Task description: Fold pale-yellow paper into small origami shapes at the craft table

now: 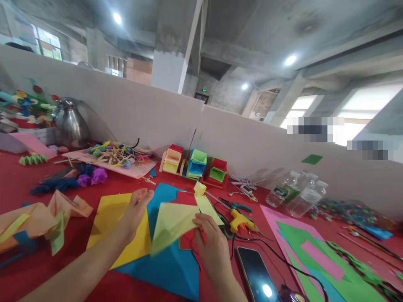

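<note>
My right hand (211,240) pinches the right edge of a pale yellow sheet of paper (171,222), which is raised and tilted, its lower left corner blurred. To the left, my left hand (137,209) is held up over a bright yellow sheet (118,226), its fingers loosely apart with nothing in them. Beneath the pale sheet lie blue paper (176,268) and red paper (187,244). Just beyond my right hand are a pale yellow strip (209,209) and a small folded yellow piece (199,188).
A yellow glue gun (242,222), pliers (239,207) and a phone (258,274) lie at right. Small folded-paper chairs (197,162) line the partition (141,113). Plastic bottles (307,197), a steel jug (71,123), a craft-stick pile (116,156) and green paper (302,235) surround the work.
</note>
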`<state>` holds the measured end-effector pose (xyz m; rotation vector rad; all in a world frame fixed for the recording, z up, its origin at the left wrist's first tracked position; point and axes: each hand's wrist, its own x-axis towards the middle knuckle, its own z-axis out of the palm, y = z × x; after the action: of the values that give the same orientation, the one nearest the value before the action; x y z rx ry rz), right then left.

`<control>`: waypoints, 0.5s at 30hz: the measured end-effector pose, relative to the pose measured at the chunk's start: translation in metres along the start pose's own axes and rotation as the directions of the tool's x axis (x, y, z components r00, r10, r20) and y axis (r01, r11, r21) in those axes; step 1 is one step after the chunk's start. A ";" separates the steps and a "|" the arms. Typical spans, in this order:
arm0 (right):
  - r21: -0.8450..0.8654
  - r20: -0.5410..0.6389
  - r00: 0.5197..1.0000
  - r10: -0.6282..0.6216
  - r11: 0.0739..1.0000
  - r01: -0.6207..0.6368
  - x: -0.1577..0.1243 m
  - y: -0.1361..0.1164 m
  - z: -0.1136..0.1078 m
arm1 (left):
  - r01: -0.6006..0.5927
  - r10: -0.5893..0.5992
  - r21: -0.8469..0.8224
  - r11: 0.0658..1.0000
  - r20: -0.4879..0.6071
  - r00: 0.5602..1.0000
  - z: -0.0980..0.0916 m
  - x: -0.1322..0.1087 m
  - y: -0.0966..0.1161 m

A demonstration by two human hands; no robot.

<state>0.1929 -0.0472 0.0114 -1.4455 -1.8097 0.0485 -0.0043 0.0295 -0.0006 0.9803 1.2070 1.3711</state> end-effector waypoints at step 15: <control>0.190 0.241 0.957 0.158 0.960 -0.207 -0.025 0.045 0.006 | -0.563 0.092 0.679 0.471 0.597 0.797 -0.008 -0.002 -0.046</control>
<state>0.2262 -0.0501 -0.0282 -1.4943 -1.7771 0.5055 -0.0036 0.0258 -0.0469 2.2402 1.2986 0.6313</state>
